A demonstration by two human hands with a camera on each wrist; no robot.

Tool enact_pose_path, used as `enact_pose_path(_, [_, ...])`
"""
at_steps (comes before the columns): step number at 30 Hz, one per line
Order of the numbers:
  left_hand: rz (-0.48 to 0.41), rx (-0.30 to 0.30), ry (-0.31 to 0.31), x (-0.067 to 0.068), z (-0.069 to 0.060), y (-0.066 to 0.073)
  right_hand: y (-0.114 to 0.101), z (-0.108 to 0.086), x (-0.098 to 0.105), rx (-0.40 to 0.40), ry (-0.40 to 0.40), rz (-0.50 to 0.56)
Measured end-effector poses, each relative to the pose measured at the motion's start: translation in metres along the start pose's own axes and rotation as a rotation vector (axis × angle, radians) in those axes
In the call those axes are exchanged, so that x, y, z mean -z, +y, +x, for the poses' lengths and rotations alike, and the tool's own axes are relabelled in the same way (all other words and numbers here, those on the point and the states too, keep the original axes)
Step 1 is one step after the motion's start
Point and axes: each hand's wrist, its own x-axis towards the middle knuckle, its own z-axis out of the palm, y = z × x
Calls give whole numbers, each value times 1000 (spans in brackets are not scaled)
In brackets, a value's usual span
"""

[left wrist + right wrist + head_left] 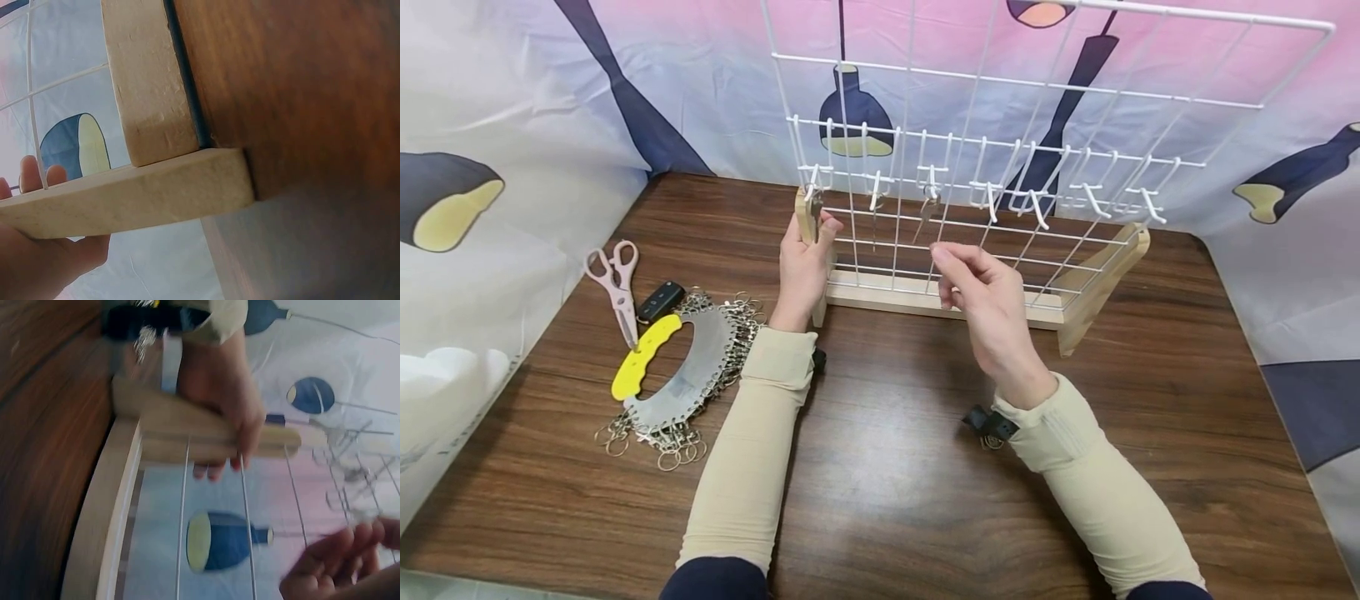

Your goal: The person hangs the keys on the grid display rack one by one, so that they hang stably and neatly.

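My left hand [805, 262] grips the wooden side post [807, 218] of a white wire rack [895, 279]. In the left wrist view the thumb lies on one side of the wooden piece [131, 199], with fingertips [30, 175] on the other. Just below the third hook [932, 179] is my right hand [988, 304], fingers bent and thumb near the index finger; nothing shows between them. A key [927, 210] hangs on that hook, close above the fingertips. Other keys hang from the first two hooks, thin and partly hard to make out.
To the left lies a crescent metal plate [706, 346] with a yellow handle [646, 357] and many key rings along its edge. Beside it are a black car key [660, 302] and pink scissors [617, 287]. More white hooks [1086, 198] line the rack's right part.
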Motion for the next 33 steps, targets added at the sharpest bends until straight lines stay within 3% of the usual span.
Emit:
enact_pose_path(5, [-8, -5, -2, 0, 0, 0, -5, -4, 27, -65, -226, -334])
enact_pose_path(9, [-15, -5, -5, 0, 0, -1, -7, -8, 47, -67, -388, -624])
enact_pose_path(15, [-55, 0, 6, 0, 0, -1, -5, -11, 75, -55, -531, -911])
enact_pose_path(22, [-72, 3, -6, -1, 1, 0, -1, -18, 103, -36, -664, -1381])
enact_pose_path(25, [-52, 1, -7, -1, 1, 1, 2, -22, 110, -57, -720, -1443])
enact_pose_path(33, [-11, 9, -6, 0, 1, 0, 10, -29, 123, -22, -753, -1407])
